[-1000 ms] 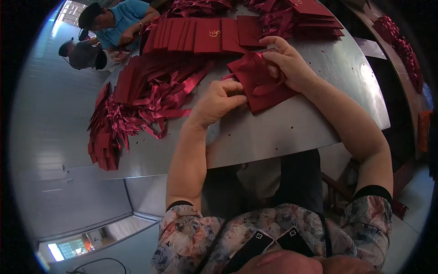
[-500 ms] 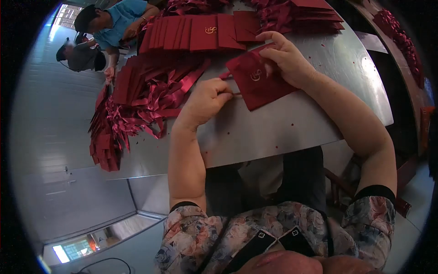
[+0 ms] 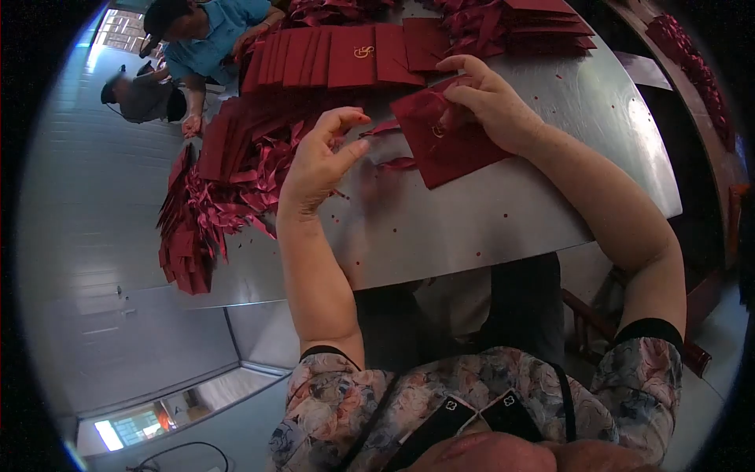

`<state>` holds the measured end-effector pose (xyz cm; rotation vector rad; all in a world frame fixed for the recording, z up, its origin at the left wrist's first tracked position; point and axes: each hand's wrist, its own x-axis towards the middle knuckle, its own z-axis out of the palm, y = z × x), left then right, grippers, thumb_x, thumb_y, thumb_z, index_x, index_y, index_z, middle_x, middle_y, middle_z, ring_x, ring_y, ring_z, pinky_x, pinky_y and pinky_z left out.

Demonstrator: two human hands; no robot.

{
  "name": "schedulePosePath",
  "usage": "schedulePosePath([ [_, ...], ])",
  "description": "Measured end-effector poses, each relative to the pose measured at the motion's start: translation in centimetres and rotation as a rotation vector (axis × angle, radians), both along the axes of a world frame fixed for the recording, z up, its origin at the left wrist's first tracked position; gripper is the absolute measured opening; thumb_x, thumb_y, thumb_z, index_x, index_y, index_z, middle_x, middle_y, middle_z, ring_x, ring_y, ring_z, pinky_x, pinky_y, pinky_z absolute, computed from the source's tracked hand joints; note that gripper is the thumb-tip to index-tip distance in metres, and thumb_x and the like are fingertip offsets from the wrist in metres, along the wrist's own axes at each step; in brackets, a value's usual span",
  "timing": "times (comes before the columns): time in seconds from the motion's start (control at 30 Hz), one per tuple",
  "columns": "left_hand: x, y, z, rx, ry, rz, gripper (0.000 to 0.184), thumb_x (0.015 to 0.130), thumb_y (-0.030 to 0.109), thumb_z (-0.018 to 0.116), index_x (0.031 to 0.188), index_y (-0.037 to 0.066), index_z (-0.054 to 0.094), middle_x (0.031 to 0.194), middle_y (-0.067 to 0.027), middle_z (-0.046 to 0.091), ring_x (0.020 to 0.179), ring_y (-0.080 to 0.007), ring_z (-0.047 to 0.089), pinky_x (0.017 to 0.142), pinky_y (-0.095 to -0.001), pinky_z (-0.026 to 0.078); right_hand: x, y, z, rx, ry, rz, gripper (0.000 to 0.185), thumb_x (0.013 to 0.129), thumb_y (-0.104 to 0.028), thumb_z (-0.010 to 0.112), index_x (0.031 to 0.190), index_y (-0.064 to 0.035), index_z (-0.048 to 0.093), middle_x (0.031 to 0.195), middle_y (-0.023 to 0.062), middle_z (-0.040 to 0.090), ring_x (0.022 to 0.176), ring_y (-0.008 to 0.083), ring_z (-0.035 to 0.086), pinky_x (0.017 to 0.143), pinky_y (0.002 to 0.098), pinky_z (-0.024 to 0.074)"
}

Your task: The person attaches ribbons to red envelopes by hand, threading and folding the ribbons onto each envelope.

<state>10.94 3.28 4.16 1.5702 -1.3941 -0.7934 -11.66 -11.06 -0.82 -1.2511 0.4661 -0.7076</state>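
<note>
Left hand [image 3: 311,167]: your grip is now apart, ribbon [image 3: 397,164] released.
Right hand [image 3: 495,106]: your grip stays clamped on red bag [image 3: 464,157], behind table's [image 3: 440,224] near edge.
Ribbon: now loose.

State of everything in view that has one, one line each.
Left hand: open, clear of the bag
Right hand: gripping the bag
Bag: held near its upper edge, logo side showing
Ribbon ends: loose, left of the bag
Bag row: overlapping
Ribbon pile: jumbled
Far-right bags: stacked
Specks: scattered on the table
</note>
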Motion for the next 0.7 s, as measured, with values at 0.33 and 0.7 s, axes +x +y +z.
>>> schedulePosePath([
  [0.33, -1.2, -1.1, -1.8, 0.114, -0.436, -0.139, 0.019, 0.068, 0.009, 0.075, 0.08, 0.0, 0.064, 0.09, -0.0077, 0.056, 0.096, -0.0251, 0.053, 0.086, -0.0362, 0.043, -0.1, -0.1, -0.2, 0.0, -0.046, 0.024, 0.036, 0.096, -0.007, 0.047, 0.131, -0.0031, 0.042, 0.087, 0.0069, 0.063, 0.075, 0.0143, 0.063, 0.075, 0.028, 0.0524],
  [0.7, 1.0, 0.9, -0.2, 0.39, -0.358, 0.029, 0.011, 0.071, 0.005, 0.07, 0.073, -0.001, 0.061, 0.071, -0.0049, 0.056, 0.061, -0.013, 0.056, 0.055, -0.0285, 0.043, -0.2, 0.1, 0.1, -0.069, 0.071, 0.011, 0.034, 0.099, -0.015, 0.048, 0.129, -0.0013, 0.041, 0.09, 0.0079, 0.061, 0.077, 0.0159, 0.067, 0.073, 0.0286, 0.0559],
])
